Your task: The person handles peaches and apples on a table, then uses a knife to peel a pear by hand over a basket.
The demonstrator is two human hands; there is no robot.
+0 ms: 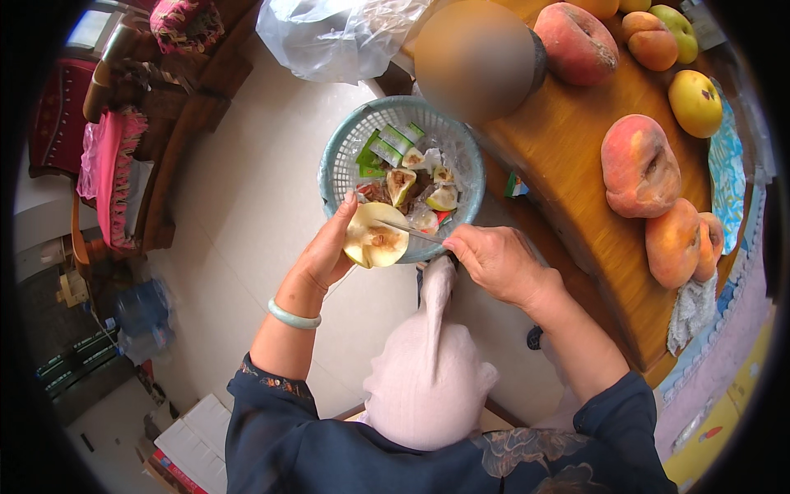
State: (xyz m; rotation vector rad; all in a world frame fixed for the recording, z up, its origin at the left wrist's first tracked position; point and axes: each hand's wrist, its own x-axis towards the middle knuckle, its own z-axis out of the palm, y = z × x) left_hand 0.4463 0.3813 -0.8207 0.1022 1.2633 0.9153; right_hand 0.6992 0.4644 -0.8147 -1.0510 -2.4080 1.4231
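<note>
My left hand (pixel 322 252) grips a halved pale-fleshed fruit (pixel 365 230), probably an apple, its cut face turned up. Thin yellow-green skin shows along its lower rim, and the core area is brown. In my right hand (pixel 505 262) is a small knife (pixel 423 234), its blade lying across the cut face above the brown core. Both hands are over the near rim of a blue-grey plastic waste basket (pixel 333 167). Inside it lie cut fruit pieces (pixel 400 185), green wrappers (pixel 387 148) and clear plastic.
To the right, a wooden table (pixel 555 167) bears flat peaches (pixel 642 167), a yellow apple (pixel 695 104) and a white cloth (pixel 692 309). A blurred round patch (pixel 475 58) covers part of it. A plastic bag (pixel 339 37) hangs beyond the basket. Wooden seating (pixel 185 136) stands left.
</note>
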